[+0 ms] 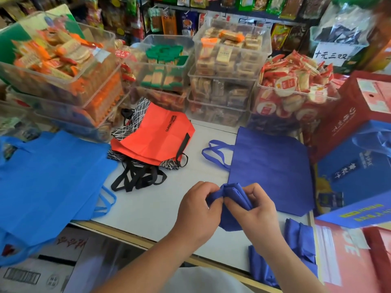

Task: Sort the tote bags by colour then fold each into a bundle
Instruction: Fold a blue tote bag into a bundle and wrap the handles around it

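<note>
A dark blue tote bag [232, 197], folded small, is held just above the white counter [152, 208]. My left hand [196, 210] pinches its left end and my right hand [254, 212] grips its right side. Behind it lies a flat dark blue tote [273, 166] with its handles to the left. Folded dark blue bundles [298, 240] sit at the counter's near right edge. Light blue totes [46, 176] are piled at the left. Red-orange totes [154, 136] lie on black-and-white patterned ones [135, 121] in the middle, black straps spilling forward.
Clear plastic bins of packaged snacks [222, 66] line the back of the counter. Red and blue gift boxes [355, 149] stand at the right. Cardboard cartons [53, 269] sit below the counter's front edge at the left.
</note>
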The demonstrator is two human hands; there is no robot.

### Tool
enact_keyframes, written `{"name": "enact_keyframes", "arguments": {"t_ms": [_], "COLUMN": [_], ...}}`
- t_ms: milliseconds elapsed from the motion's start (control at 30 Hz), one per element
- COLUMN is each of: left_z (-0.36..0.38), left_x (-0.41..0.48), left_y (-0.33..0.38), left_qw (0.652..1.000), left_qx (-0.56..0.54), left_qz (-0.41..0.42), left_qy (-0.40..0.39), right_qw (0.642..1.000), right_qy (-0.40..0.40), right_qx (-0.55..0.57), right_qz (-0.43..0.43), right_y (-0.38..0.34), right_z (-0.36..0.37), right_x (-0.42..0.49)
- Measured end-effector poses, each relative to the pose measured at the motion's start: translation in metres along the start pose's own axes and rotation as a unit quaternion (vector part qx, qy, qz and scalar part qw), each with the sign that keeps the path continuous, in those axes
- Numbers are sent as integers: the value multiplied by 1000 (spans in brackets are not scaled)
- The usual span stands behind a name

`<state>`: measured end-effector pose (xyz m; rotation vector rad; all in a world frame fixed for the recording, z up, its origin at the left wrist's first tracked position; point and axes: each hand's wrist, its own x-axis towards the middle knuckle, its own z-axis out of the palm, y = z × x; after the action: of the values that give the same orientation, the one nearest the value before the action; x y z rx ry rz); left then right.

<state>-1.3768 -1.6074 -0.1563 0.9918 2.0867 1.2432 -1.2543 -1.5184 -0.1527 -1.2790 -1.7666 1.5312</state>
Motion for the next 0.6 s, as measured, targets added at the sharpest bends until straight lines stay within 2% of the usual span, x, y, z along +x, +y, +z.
{"name": "enact_keyframes", "arguments": {"t_ms": [100, 233, 367, 600], "left_z": [0, 3, -6, -7], "left_x": [0, -8, -4, 0], "left_y": [-4, -10, 4, 11], "left_qw": [996, 987, 957, 941], "left_qx": [-12, -34, -173, -208], "left_qz": [-60, -127, -207, -251], "left_qy": [-63, -91, -104, -94], "right_qw": [1000, 999, 999, 997], "right_qy": [-2, -25, -40, -62], "right_qx": [-16, -22, -28, -19], "right_qz": [20, 39, -6, -38], "right_y": [1, 1, 0, -1], "right_z": [0, -1, -6, -7], "right_x": [3, -4, -12, -15]}}
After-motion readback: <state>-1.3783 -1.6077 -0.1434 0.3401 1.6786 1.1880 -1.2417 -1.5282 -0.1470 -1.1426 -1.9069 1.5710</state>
